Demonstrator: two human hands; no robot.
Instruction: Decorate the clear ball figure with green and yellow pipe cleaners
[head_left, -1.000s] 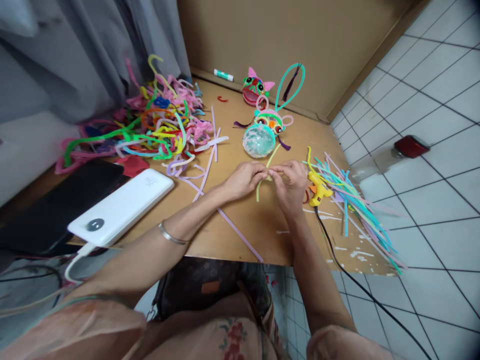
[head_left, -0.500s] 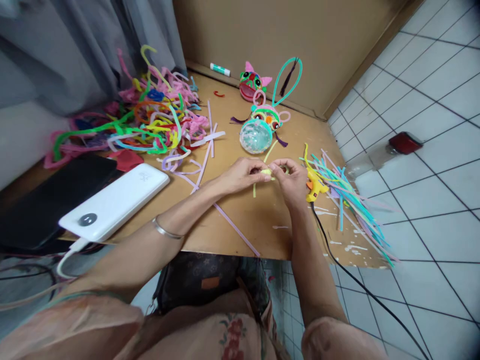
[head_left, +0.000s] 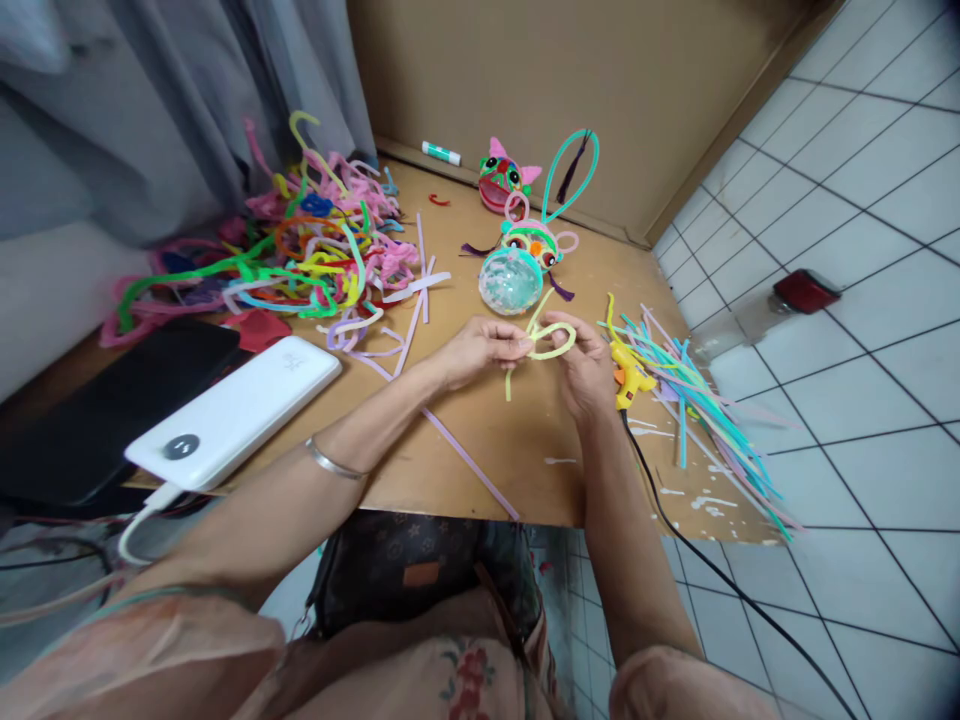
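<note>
A pale yellow pipe cleaner (head_left: 551, 355) is bent into a loop above the table, with loose ends sticking out above and below. My left hand (head_left: 486, 347) pinches it at the crossing, left of the loop. At the loop's right side my right hand (head_left: 589, 372) has its fingers and thumb closed on the strand. Just beyond my hands sits a clear ball with a teal rim (head_left: 511, 282). It touches a decorated animal head (head_left: 536, 240) with pink loop ears and a tall teal loop. Behind it stands a pink and green animal head (head_left: 501, 182).
A yellow glue gun (head_left: 631, 375) with a black cord lies right of my hand, beside a bundle of pipe cleaners (head_left: 712, 410). A tangled pipe-cleaner pile (head_left: 322, 240), a white power bank (head_left: 236, 412) and lilac strips (head_left: 469, 460) lie leftward. A glue stick (head_left: 441, 153) is at the back.
The yellow loop has come into fuller view as my right fingers moved from the crossing to its right side. My left hand keeps its pinch. The view has shifted slightly.
</note>
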